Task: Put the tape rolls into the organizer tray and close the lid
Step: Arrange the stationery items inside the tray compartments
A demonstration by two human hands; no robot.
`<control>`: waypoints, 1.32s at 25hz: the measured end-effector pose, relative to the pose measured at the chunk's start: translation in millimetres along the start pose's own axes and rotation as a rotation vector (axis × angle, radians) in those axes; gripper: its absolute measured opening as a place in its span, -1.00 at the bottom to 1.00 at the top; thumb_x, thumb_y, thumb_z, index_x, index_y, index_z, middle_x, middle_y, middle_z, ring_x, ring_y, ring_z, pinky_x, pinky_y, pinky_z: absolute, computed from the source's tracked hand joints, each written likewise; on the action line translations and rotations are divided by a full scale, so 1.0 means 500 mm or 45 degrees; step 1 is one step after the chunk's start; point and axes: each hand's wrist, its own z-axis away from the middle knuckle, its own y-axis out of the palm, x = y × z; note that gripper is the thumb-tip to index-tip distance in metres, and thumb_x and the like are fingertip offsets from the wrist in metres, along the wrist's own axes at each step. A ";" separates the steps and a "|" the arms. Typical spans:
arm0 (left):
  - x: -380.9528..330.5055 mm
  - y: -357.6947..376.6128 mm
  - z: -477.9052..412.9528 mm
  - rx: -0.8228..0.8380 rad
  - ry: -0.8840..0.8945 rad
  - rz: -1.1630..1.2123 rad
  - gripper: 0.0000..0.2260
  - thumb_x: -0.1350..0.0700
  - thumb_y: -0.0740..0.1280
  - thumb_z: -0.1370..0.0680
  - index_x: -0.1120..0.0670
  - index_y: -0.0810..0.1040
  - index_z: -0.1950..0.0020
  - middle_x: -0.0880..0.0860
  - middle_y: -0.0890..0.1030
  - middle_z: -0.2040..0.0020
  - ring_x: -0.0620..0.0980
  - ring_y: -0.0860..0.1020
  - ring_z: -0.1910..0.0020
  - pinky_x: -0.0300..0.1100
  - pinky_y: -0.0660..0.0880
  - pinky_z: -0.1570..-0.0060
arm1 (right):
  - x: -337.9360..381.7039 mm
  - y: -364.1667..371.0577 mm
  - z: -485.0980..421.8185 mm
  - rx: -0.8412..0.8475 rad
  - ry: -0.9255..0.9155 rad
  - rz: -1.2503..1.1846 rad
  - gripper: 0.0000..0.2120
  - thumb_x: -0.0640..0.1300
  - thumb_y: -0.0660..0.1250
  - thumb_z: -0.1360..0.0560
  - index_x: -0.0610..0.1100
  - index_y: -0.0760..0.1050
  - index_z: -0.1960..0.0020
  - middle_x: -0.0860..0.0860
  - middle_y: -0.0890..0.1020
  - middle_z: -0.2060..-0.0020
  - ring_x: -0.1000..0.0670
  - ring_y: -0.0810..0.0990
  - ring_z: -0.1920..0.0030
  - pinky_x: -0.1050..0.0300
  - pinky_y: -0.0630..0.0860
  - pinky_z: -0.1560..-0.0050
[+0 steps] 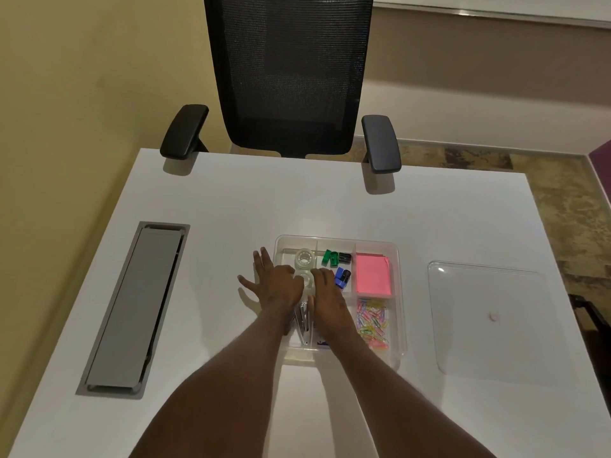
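Observation:
A clear organizer tray (377, 243) sits mid-table, lid off. Its far-left compartment holds a clear tape roll (303, 258). A second clear tape roll (307, 280) lies just in front of it, between my two hands. My left hand (273, 283) rests flat at the tray's left edge with fingers spread, its inner fingers touching that second roll. My right hand (325, 289) reaches over the tray from the near side, fingertips curled at the same roll. The clear lid (486, 320) lies flat on the table to the right of the tray.
The tray also holds green, blue and black binder clips (337, 257), pink sticky notes (373, 275), coloured paper clips (373, 320) and a metal stapler-like item (304, 320). A grey cable hatch (132, 309) is set into the table at left. A black office chair (287, 74) stands opposite.

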 end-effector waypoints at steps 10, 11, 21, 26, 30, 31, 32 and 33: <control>-0.015 -0.018 -0.015 -0.025 0.020 -0.187 -0.60 -0.31 0.36 -0.55 -0.12 0.68 -0.24 0.05 -0.01 -0.72 0.12 -0.19 -0.70 0.47 -0.10 -0.55 | 0.000 -0.003 -0.004 0.004 -0.025 0.060 -0.40 -0.26 0.39 -0.58 -0.18 0.23 -0.54 -0.17 0.32 -0.51 -0.15 0.42 -0.45 0.07 0.41 -0.42; -0.011 -0.017 -0.014 -0.023 0.023 -0.179 -0.60 -0.32 0.35 -0.55 -0.11 0.68 -0.24 0.05 0.00 -0.72 0.12 -0.19 -0.70 0.47 -0.11 -0.55 | 0.001 -0.004 -0.005 -0.002 -0.026 0.052 -0.42 -0.27 0.37 -0.58 -0.19 0.23 -0.54 -0.18 0.33 -0.51 -0.17 0.42 -0.45 0.04 0.42 -0.42; 0.014 -0.019 0.014 -0.032 0.085 0.009 -0.66 -0.11 0.18 -0.64 -0.13 0.61 -0.35 0.05 -0.01 -0.72 0.02 -0.19 -0.70 0.44 -0.20 -0.55 | 0.011 -0.005 0.013 -0.054 -0.042 0.212 -0.38 -0.26 0.34 -0.60 -0.19 0.19 -0.59 -0.17 0.33 -0.54 -0.18 0.33 -0.53 -0.11 0.31 -0.54; 0.045 -0.032 0.077 -0.227 0.218 0.081 -0.60 -0.07 0.23 -0.66 -0.10 0.43 -0.51 0.07 0.12 -0.69 0.04 -0.01 -0.70 0.33 -0.12 -0.60 | 0.036 -0.017 0.057 -0.064 -0.096 0.395 -0.39 -0.04 0.37 -0.61 -0.15 0.23 -0.57 -0.13 0.37 -0.53 -0.15 0.32 -0.54 -0.13 0.25 -0.56; 0.076 -0.046 0.140 -0.335 0.352 0.039 -0.57 -0.04 0.22 -0.67 -0.06 0.36 -0.56 0.03 0.22 -0.65 0.00 0.15 -0.66 0.22 -0.05 -0.60 | 0.060 -0.038 0.114 -0.176 -0.129 0.443 -0.42 -0.09 0.48 -0.53 -0.22 0.40 -0.48 -0.19 0.52 -0.41 -0.20 0.48 -0.43 -0.16 0.42 -0.45; 0.083 -0.048 0.154 -0.333 0.384 0.004 -0.56 -0.05 0.22 -0.68 -0.06 0.35 -0.57 0.02 0.24 -0.65 0.00 0.16 -0.65 0.20 -0.04 -0.60 | 0.064 -0.046 0.129 -0.202 -0.137 0.455 -0.43 -0.09 0.50 -0.51 -0.23 0.44 -0.45 -0.20 0.56 -0.37 -0.21 0.52 -0.40 -0.17 0.47 -0.41; 0.089 -0.048 0.168 -0.325 0.407 -0.030 -0.55 -0.06 0.21 -0.68 -0.06 0.34 -0.58 0.02 0.24 -0.65 0.00 0.16 -0.65 0.19 -0.04 -0.59 | 0.066 -0.052 0.144 -0.221 -0.158 0.481 -0.44 -0.08 0.52 -0.49 -0.24 0.48 -0.42 -0.20 0.59 -0.33 -0.21 0.56 -0.36 -0.17 0.51 -0.36; 0.094 -0.047 0.182 -0.317 0.424 -0.061 -0.54 -0.08 0.20 -0.69 -0.06 0.33 -0.59 0.01 0.25 -0.65 0.00 0.17 -0.65 0.18 -0.04 -0.58 | 0.067 -0.057 0.159 -0.244 -0.182 0.504 -0.45 -0.07 0.54 -0.47 -0.25 0.51 -0.38 -0.20 0.62 -0.30 -0.21 0.59 -0.32 -0.18 0.55 -0.32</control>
